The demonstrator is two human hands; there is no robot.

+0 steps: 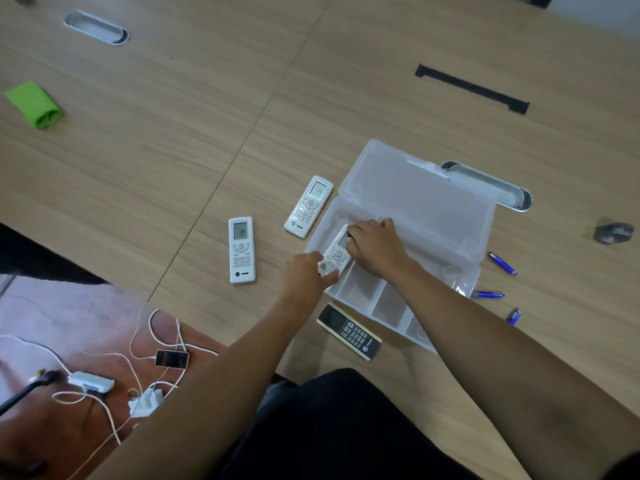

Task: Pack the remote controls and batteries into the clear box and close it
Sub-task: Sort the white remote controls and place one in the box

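Fingers [320, 271] of both hands grip white remote [335, 255] over clear box [398, 299]; logo unreadable.

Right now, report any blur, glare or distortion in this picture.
Head view: wide-angle bending curves the table seams; corners darken; the clear box lid looks milky, without harsh glare; both hands and the white remote they hold are slightly soft.

Readable text is minimal. White remote [242, 250] left of the clear box [415, 209]: logo reads "TRANE" at its bottom edge. Second white remote [309, 206], just beside the box's left wall: display digits look like "26", bottom logo too small to read. Black remote [349, 331] logo: illegible.
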